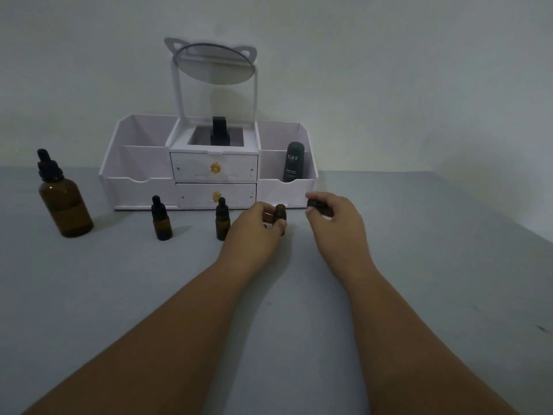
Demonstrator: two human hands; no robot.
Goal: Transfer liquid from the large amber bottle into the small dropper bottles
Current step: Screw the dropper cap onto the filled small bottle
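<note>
The large amber bottle stands capped with its black dropper at the far left of the grey table. Two small capped dropper bottles stand upright in front of the organiser. My left hand grips a third small amber bottle, whose neck is uncapped. Just to its right, my right hand holds that bottle's black dropper cap between its fingertips, a little apart from the neck. The bottle's lower part is hidden by my fingers.
A white desk organiser with two small drawers and a round mirror stands at the back against the wall. It holds a dark green "Kahf" tube on the right and a black bottle in the middle. The grey table stretches right.
</note>
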